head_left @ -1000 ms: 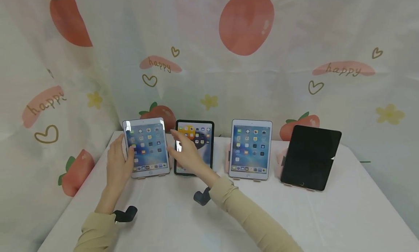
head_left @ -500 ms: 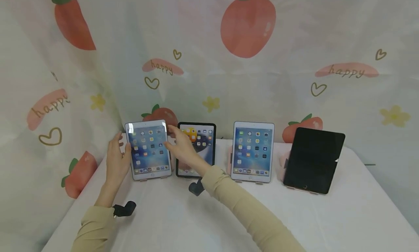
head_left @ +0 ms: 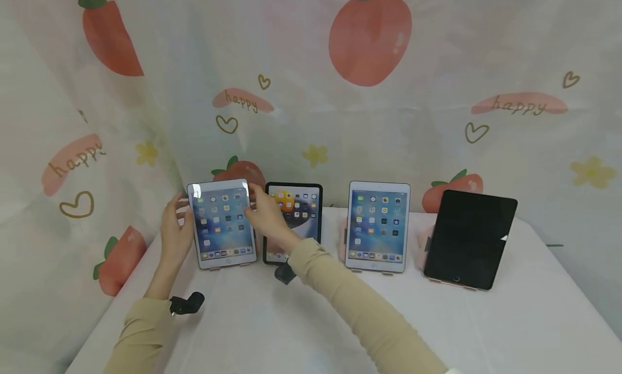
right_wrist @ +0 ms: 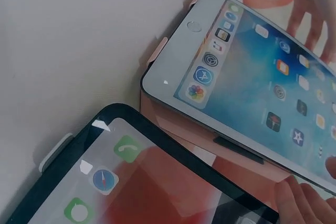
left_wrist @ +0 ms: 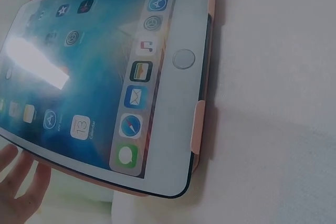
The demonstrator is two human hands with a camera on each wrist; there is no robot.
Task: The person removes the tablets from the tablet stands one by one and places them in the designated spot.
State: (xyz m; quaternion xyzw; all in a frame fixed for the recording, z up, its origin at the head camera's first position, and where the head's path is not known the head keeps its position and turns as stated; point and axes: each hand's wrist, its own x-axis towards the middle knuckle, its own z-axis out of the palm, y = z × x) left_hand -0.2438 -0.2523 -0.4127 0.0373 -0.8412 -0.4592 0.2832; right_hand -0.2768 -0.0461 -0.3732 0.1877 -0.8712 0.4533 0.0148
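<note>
A white tablet (head_left: 224,224) showing rows of app icons leans at the left end of the row on a pink stand (right_wrist: 176,127). My left hand (head_left: 174,235) is at its left edge, the fingers fairly straight and reaching behind, the thumb beside the frame. From the other side, my right hand (head_left: 270,217) holds the right edge, thumb at the front and fingers behind; in the right wrist view the fingers (right_wrist: 302,203) lie against the back of the stand. That arm crosses in front of a black-framed tablet (head_left: 311,233) with its screen lit.
Farther right stand another lit white tablet (head_left: 378,225) and a dark-screened black tablet (head_left: 470,239), both on stands. A white cloth (head_left: 311,331) covers the table. Behind hangs a curtain (head_left: 437,50) printed with red fruit and "happy".
My left thumb has moved off the front of the screen to the left edge. My right hand has come left, closing in on the tablet's right edge. The camera view has shifted slightly.
</note>
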